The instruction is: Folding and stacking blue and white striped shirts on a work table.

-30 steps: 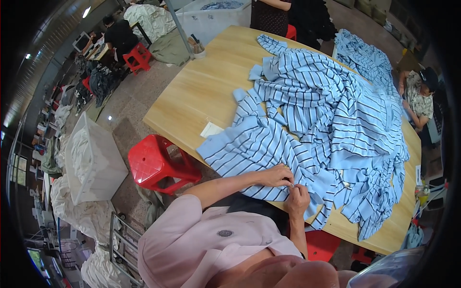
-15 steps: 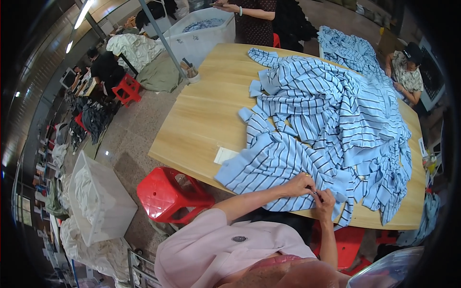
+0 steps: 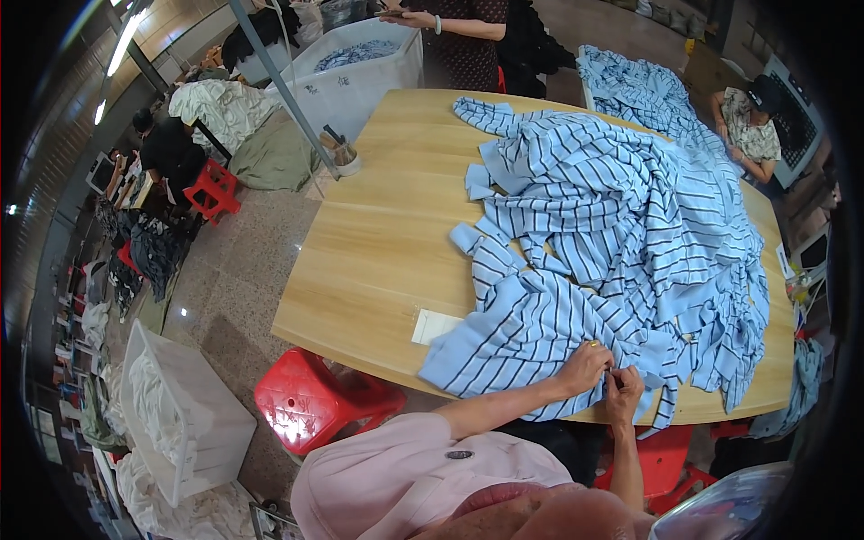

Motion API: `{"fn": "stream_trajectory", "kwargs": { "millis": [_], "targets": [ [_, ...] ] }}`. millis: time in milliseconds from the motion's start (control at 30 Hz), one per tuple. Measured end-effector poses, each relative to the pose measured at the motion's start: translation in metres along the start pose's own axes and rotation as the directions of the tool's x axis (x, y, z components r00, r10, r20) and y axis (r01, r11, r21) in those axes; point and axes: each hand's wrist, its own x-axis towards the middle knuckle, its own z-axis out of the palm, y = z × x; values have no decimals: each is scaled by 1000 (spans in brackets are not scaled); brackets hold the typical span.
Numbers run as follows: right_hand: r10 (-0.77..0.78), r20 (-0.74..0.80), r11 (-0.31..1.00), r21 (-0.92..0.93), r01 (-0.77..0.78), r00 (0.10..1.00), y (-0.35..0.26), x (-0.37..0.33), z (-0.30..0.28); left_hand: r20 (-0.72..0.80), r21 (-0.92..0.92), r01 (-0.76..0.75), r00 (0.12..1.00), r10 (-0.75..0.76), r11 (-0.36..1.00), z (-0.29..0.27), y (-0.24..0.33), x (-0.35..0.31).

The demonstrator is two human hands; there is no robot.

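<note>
Closely flanked by a red stool off the desk's left front corner and a second red stool at the front edge. With a standing person beyond. On the floor, with pale cloth inside a white bin; farther off, with blue-patterned fabric inside a white tub. Showing wood leftward, up to a white card, but heaped rightward with striped garments. At the front edge, with left hand and right hand together on the nearest striped garment, fingers bent; too small to tell whether gripping cloth.
</note>
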Motion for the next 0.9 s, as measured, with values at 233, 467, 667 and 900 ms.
{"fn": "stream_trajectory", "kwargs": {
  "millis": [233, 467, 667, 900],
  "targets": [
    [-77, 52, 994, -71, 81, 996, 4, 7, 6, -44, 222, -300, 947, 317, 928, -1, -28, 3],
    [-458, 86, 852, -239, 465, 885, 27, 3, -47, 204, 218, -397, 912, 357, 891, -29, -9, 2],
    [-351, 204, 899, -200, 390, 914, 19, -18, -51, 253, 383, -369, 924, 288, 847, -30, 24, -10],
    [-356, 126, 914, -159, 373, 926, 24, -30, -51, 282, 453, -314, 938, 200, 835, -31, 37, -22]
  ]
}}
